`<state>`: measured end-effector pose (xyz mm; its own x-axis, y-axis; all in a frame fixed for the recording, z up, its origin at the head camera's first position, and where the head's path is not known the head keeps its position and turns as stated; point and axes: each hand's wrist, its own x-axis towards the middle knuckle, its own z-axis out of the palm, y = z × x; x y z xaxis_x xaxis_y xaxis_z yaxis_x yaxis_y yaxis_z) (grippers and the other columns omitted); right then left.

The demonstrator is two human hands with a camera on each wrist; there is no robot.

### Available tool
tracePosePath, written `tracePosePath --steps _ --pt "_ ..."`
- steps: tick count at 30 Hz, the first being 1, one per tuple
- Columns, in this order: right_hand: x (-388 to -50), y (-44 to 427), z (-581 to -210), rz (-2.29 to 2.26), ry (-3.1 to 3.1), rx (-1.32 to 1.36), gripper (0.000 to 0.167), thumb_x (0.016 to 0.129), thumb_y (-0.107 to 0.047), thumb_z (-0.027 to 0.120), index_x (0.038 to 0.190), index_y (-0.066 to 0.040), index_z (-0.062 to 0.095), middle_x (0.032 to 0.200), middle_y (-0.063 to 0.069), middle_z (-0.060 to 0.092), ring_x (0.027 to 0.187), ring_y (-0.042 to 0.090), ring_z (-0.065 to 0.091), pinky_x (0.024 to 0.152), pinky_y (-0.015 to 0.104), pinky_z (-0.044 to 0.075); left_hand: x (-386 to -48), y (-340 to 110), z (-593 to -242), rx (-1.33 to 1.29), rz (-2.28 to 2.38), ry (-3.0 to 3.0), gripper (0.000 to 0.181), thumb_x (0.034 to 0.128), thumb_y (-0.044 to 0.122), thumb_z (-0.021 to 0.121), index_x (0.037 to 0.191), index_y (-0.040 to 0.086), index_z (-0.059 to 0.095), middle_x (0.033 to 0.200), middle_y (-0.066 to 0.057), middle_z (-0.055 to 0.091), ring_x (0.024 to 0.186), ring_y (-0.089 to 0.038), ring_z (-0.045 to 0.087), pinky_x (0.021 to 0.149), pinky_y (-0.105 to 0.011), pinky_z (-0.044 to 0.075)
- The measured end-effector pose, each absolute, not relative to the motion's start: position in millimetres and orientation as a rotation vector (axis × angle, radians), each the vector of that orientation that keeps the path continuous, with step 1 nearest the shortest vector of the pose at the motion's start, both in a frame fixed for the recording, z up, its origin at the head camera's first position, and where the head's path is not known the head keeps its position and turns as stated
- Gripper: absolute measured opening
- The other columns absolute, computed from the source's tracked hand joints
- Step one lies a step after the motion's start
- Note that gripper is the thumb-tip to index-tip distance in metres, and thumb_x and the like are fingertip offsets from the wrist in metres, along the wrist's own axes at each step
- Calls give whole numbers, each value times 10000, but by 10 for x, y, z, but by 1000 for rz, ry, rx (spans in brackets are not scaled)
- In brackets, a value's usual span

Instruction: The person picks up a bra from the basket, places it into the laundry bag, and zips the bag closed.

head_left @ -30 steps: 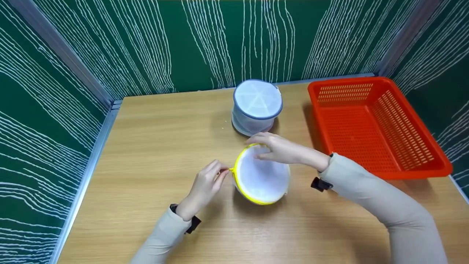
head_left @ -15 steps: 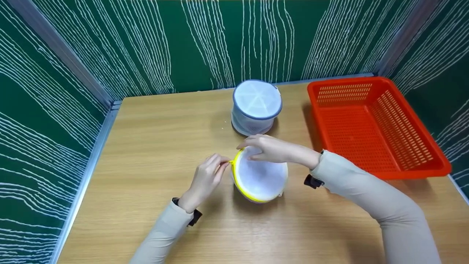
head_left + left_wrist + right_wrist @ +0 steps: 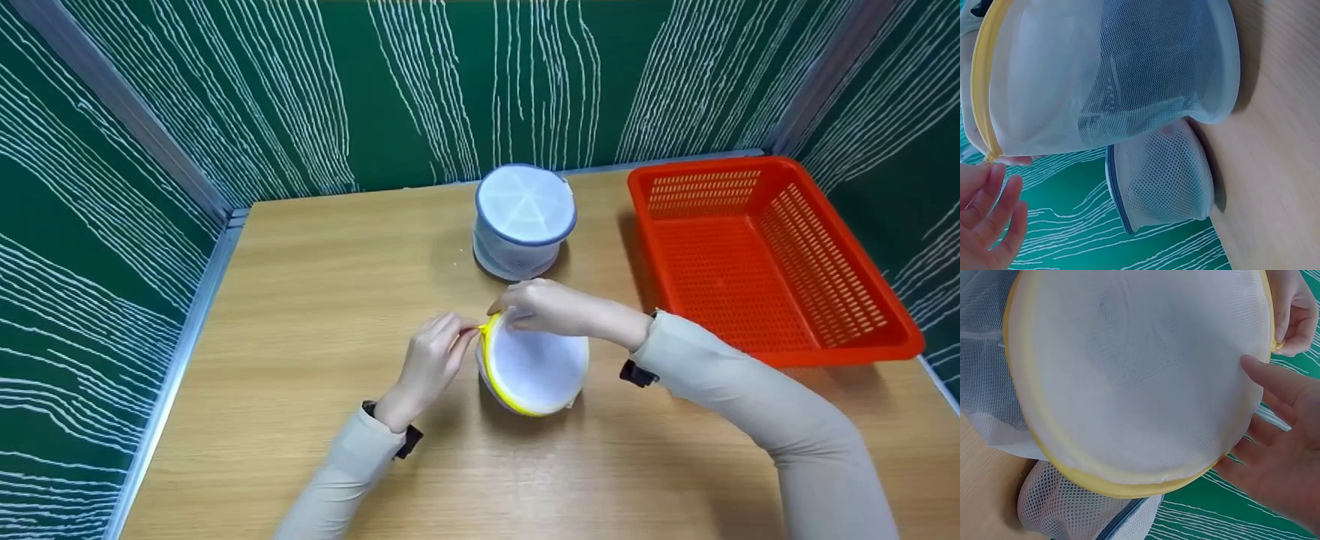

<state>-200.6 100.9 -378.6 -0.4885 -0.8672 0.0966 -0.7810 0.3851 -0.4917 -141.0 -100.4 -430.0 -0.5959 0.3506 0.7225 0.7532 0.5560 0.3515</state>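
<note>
A white mesh laundry bag (image 3: 536,371) with a yellow zipper (image 3: 491,367) round its top stands on the table. My left hand (image 3: 435,356) pinches the zipper pull (image 3: 991,157) at the left side of the rim. The right hand (image 3: 551,307) grips the far rim, its thumb (image 3: 1266,374) on the white lid and its fingers (image 3: 1247,450) along the outside. Through the mesh in the left wrist view, something dark (image 3: 1145,62) shows inside the bag; its kind cannot be made out. Behind it stands a second mesh laundry bag (image 3: 525,206) with a blue-grey zipper.
A red plastic basket (image 3: 862,356) with slotted walls sits at the right of the wooden table (image 3: 315,300). Green panels (image 3: 390,142) with white wavy lines enclose the back and sides.
My left hand has moved slightly away from me along the rim with the zipper pull. The right hand has shifted a little left, and its fingers now lie nearer the pull.
</note>
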Motion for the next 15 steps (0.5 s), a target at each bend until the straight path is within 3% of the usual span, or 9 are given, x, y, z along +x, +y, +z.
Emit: tracePosePath --steps 7,15 --pt "-2004 1038 -3804 -790 2464 -1561 136 770 -18 646 904 -6 667 859 76 663 807 182 615 707 288 500 -1383 -958 -4281 -912 -881 -2184 36 809 31 608 839 35 629 764 -32 606 717 -150 567 739 -273 470" --pt "-1967 1132 -3850 -838 2461 -1538 134 797 -25 623 923 -5 661 875 81 666 801 185 625 703 280 512 -1329 -955 -4257 -947 -841 -2173 89 747 -10 659 811 43 628 740 -28 596 683 -144 558 666 -241 464"
